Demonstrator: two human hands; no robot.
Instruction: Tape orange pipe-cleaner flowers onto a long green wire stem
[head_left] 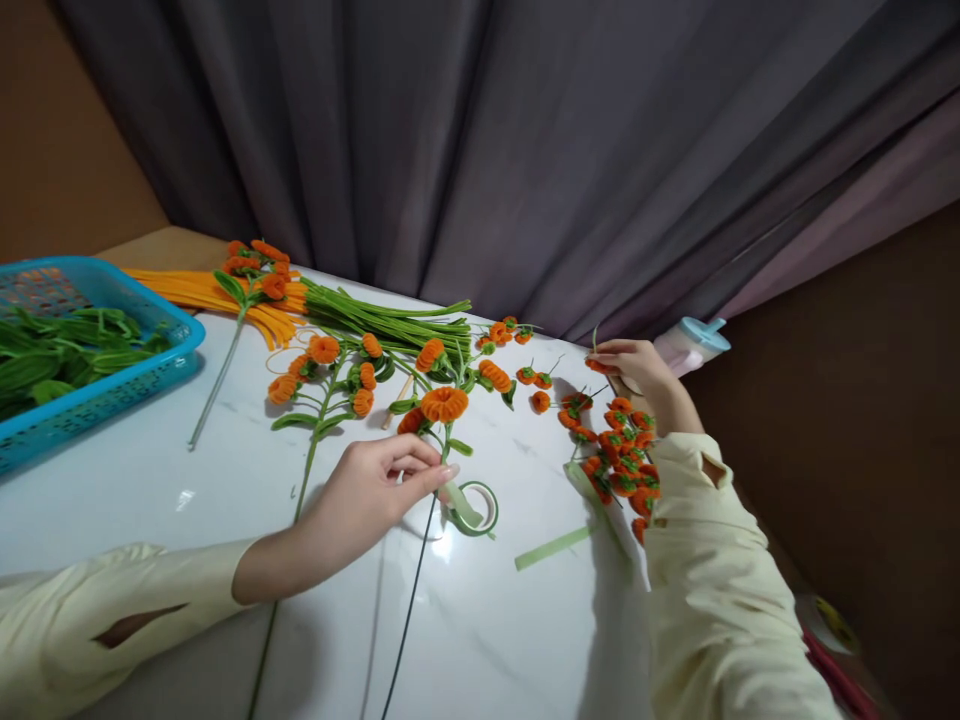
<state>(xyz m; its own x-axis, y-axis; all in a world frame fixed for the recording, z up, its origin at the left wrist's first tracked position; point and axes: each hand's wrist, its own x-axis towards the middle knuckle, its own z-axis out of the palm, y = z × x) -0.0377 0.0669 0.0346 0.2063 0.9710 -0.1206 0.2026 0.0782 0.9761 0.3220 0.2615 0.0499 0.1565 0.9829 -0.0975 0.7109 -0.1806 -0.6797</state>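
Observation:
My left hand (382, 490) pinches the stem of an orange pipe-cleaner flower spray (444, 404), its bare dark wire running down toward me. A strip of pale green tape comes off a tape roll (487, 508) hanging just beside those fingertips. At the far right, my right hand (637, 370) is closed by thumb and fingertips on a small orange flower (598, 366), mostly hidden by the fingers. Below it lies a pile of small orange flowers (628, 455) with green backs and thin wire stems. Another finished-looking flower stem (322, 410) rests left of my left hand.
A blue basket (191, 340) of green leaves stands at the left. Orange pipe cleaners (180, 288) and green pipe cleaners (390, 322) lie along the back, near a grey curtain (450, 150). A cup with a blue lid (705, 335) is beyond my right wrist. A loose tape strip (555, 548) lies nearer.

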